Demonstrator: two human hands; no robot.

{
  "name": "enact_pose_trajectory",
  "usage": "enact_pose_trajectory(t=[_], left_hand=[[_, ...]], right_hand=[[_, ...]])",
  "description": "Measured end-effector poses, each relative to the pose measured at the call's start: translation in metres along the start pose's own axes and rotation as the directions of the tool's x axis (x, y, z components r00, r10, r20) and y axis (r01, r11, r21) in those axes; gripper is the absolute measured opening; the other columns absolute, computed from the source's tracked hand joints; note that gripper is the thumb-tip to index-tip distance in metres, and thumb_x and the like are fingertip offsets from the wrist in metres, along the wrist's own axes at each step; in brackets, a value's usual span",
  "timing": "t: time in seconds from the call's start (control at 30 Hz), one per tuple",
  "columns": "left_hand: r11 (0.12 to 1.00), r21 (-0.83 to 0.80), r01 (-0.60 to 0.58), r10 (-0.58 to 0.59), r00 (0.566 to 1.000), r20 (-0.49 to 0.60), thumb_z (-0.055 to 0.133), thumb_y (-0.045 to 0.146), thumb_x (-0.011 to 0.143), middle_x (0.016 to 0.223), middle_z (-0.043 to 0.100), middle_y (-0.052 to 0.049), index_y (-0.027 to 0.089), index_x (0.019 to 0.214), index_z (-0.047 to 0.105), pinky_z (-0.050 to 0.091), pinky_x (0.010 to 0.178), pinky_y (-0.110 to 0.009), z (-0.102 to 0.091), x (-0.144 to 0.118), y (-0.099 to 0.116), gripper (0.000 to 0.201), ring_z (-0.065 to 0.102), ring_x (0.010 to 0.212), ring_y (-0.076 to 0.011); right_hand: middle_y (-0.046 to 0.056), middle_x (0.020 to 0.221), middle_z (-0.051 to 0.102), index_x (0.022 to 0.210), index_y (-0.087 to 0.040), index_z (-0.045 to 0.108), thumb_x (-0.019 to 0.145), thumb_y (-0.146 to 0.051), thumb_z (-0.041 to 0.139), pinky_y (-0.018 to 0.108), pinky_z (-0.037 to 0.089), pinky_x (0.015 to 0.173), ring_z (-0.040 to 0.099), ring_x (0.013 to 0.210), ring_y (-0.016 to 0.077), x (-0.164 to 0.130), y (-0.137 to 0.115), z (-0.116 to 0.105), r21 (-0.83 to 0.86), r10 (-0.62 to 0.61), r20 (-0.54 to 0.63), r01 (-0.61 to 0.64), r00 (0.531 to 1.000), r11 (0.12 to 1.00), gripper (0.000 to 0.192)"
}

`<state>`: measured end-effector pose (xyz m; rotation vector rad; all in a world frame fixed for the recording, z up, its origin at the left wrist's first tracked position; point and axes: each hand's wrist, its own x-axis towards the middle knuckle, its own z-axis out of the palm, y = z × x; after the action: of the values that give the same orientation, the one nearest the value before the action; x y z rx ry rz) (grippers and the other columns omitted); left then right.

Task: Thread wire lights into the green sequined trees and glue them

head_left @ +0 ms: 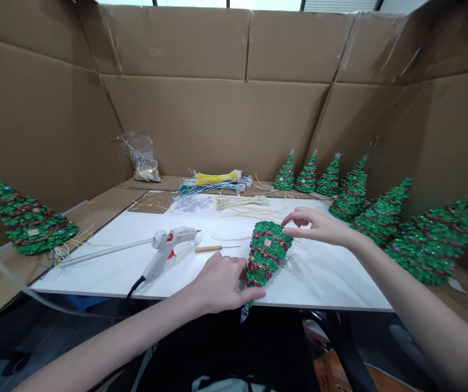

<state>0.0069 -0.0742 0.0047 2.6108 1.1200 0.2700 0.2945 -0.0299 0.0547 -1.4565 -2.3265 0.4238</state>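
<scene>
Left hand (pixel 221 283) grips tree (pixel 265 255) near tip, lying on worktop (pixel 323 277); right hand (pixel 319 226) pinches base. Seven finished trees stand around; glue gun (pixel 168 247) idle.

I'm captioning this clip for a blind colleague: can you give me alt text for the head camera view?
Two bare hands hold a green sequinned Christmas tree lying on its side on a white table, left hand near its tip, right hand at its base. A glue gun and an awl lie left of it; finished trees line the right, inside cardboard walls.
</scene>
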Motion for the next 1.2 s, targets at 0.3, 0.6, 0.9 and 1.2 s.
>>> enact_pose_trajectory(t=[0.3, 0.6, 0.9, 1.2], left_hand=[[0.996, -0.028, 0.081, -0.081, 0.997, -0.017, 0.058, 0.051, 0.078, 0.070, 0.064, 0.001, 0.021, 0.077, 0.053, 0.029, 0.055, -0.025, 0.000, 0.008, -0.012, 0.031, 0.061, 0.070, -0.0203], [0.997, -0.034, 0.068, -0.068, 0.997, -0.020, 0.063, 0.050, 0.076, 0.072, 0.062, 0.002, 0.023, 0.091, 0.059, 0.030, 0.057, -0.025, -0.010, 0.013, -0.030, 0.032, 0.059, 0.069, -0.0187], [0.999, -0.042, 0.026, -0.031, 0.993, -0.112, 0.061, 0.044, 0.084, 0.076, 0.064, 0.002, 0.023, 0.111, 0.058, 0.036, 0.075, -0.031, -0.009, 0.006, -0.043, 0.034, 0.059, 0.072, -0.0192], [0.996, -0.088, -0.010, -0.008, 0.980, -0.197, 0.060, 0.044, 0.088, 0.086, 0.068, 0.001, 0.023, 0.111, 0.060, 0.035, 0.080, -0.031, 0.000, -0.003, -0.052, 0.031, 0.061, 0.077, -0.0172]], right_hand=[[0.003, 0.076, 0.055, 0.077, -0.018, 0.065, 0.080, -0.057, 0.064, 0.031, 0.039, 0.068, 0.049, 0.073, 0.0170, -0.006, 0.009, 0.009, 0.187, -0.018, -0.004, 0.018, 1.000, 0.982, 0.039], [0.001, 0.075, 0.051, 0.072, -0.019, 0.058, 0.079, -0.056, 0.066, 0.031, 0.038, 0.070, 0.046, 0.074, 0.0170, -0.024, 0.001, 0.011, 0.192, -0.019, 0.034, 0.012, 0.999, 0.981, 0.039], [0.001, 0.077, 0.050, 0.071, -0.019, 0.049, 0.075, -0.056, 0.071, 0.030, 0.038, 0.070, 0.048, 0.077, 0.0184, -0.042, 0.000, 0.034, 0.055, -0.077, 0.092, 0.072, 0.993, 0.996, 0.043], [0.001, 0.078, 0.049, 0.080, -0.020, 0.059, 0.073, -0.053, 0.075, 0.029, 0.039, 0.071, 0.048, 0.074, 0.0175, -0.050, 0.010, 0.031, 0.080, -0.056, 0.087, 0.049, 0.995, 0.996, 0.037]])
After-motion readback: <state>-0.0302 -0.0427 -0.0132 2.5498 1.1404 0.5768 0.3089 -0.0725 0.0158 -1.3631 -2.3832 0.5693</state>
